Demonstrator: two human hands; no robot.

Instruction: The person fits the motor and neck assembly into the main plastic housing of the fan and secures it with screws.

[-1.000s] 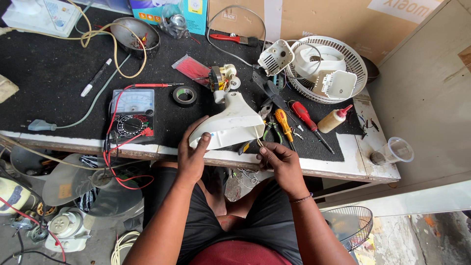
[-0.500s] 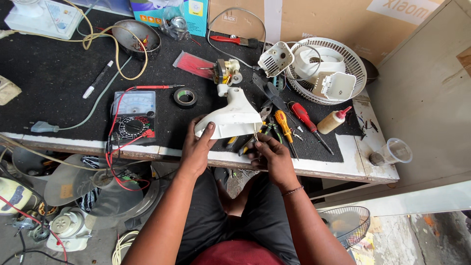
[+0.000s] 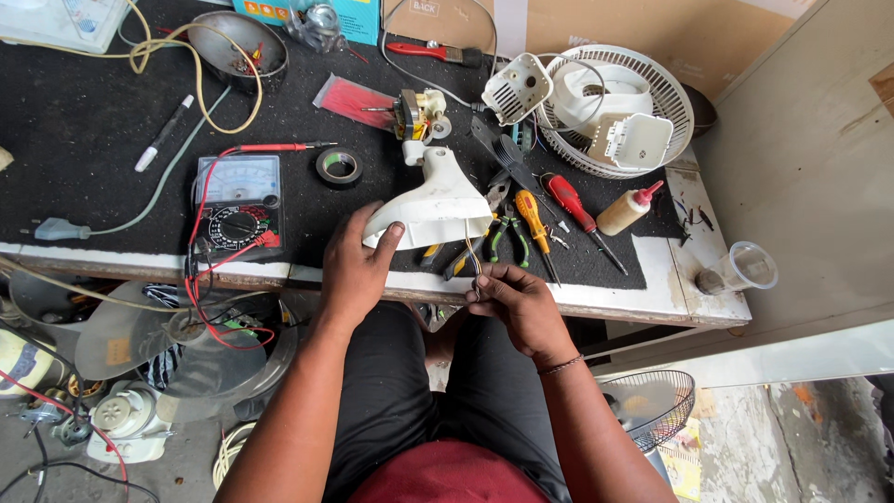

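A black textured mat covers the worktop (image 3: 84,140). A round white plastic fan grille (image 3: 663,102) holds white housing parts. The smooth white fan housing (image 3: 433,200) lies near the front edge, the left hand (image 3: 354,265) spread against it. The right hand (image 3: 512,298) pinches thin wires (image 3: 473,256) just beside the pliers (image 3: 503,233).

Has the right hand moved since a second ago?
Yes. The right hand has drawn back from the white fan housing, off the bench's white front edge, toward the person's lap.
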